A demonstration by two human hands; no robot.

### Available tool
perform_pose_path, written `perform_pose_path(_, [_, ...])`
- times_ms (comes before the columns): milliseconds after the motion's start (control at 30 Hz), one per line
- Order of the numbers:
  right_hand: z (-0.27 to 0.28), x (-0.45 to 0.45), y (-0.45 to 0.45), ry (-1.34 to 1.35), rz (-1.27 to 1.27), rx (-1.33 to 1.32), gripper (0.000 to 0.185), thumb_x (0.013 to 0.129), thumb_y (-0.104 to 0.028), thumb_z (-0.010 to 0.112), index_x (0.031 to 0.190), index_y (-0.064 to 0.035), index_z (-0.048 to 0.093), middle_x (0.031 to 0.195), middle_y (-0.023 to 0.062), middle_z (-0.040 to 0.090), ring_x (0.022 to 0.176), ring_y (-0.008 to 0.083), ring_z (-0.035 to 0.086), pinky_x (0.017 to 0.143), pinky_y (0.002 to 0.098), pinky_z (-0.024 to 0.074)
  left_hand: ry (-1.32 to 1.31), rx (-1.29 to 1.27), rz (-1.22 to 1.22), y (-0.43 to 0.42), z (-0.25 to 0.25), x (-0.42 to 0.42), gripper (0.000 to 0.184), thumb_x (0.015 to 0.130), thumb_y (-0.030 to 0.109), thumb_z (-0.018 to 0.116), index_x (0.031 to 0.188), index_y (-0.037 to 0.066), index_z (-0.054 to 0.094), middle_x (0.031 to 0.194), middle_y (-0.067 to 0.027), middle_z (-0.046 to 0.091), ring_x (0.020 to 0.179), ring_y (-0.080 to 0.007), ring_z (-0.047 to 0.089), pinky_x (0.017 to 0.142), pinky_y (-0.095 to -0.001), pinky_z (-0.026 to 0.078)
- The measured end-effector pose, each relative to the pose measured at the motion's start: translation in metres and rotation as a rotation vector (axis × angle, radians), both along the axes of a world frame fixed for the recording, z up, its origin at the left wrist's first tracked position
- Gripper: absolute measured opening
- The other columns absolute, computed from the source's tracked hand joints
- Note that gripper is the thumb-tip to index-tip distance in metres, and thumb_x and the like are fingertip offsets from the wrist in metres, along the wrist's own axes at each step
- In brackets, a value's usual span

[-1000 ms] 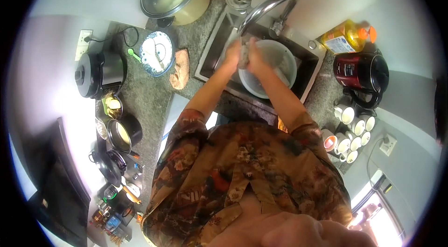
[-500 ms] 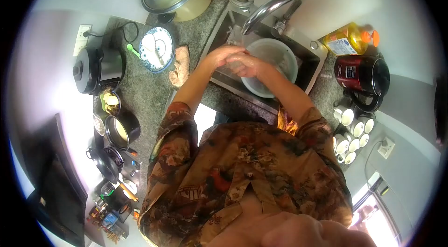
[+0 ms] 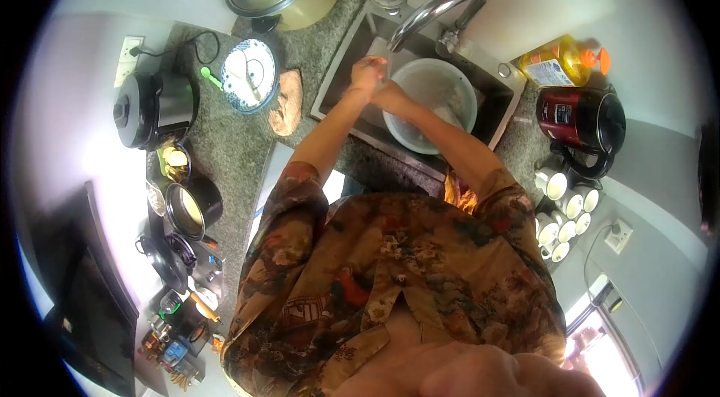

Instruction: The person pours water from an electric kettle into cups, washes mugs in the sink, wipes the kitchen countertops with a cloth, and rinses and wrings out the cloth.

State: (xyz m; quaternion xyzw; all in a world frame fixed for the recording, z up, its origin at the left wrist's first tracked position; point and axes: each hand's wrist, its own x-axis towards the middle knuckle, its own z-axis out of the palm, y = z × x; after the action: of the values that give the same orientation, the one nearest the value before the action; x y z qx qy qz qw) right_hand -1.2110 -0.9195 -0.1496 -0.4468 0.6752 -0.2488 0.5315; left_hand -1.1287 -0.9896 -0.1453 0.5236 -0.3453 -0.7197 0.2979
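Both hands are over the left part of the metal sink [image 3: 341, 86], just below the spout of the chrome tap [image 3: 442, 7]. My left hand [image 3: 367, 73] is bent, its fingers blurred by water and motion. Against its wrist side lies my right hand [image 3: 390, 97], touching it, with the fingers mostly hidden. No object shows in either hand. Beneath and right of them a pale round basin [image 3: 461, 93] stands in the sink, with something whitish and indistinct inside.
Left of the sink lie a crumpled cloth [image 3: 286, 104] and a blue-patterned bowl [image 3: 261, 103] with spoons. A large lidded pot [image 3: 307, 3] stands behind. To the right are a yellow soap bottle [image 3: 555, 67], a red kettle [image 3: 559, 113] and several white mugs [image 3: 555, 185].
My hands have moved slightly up and left, closer under the tap. The left hand has shifted from lying over the right one to beyond it.
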Motion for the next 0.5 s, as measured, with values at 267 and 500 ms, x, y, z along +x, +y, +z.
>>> perform_pose_path(267, [0.046,-0.022,0.001,0.048,0.114,0.038,0.060,0.082,-0.054,0.059,0.115,-0.0040,0.060,0.095,0.0090,0.065,0.081,0.0215,0.064,0.064,0.0330,0.0488,-0.170,0.109,0.097,-0.017,-0.021,0.009,0.036,0.095,0.034,0.046,0.083,0.008,0.067,0.080,-0.0073,0.064,0.073,-0.0196,0.062,0.061,-0.0376,0.048])
perform_pose_path(500, [0.059,-0.042,-0.015,-0.355,-0.160,0.129,0.054,0.084,-0.051,0.058,0.105,-0.0007,0.061,0.088,0.0105,0.066,0.069,0.0192,0.065,0.047,0.0253,0.0444,0.185,0.563,0.032,-0.014,0.014,0.015,0.046,0.097,0.047,0.039,0.127,0.014,0.050,0.125,-0.0097,0.053,0.115,-0.0297,0.051,0.099,-0.0501,0.039])
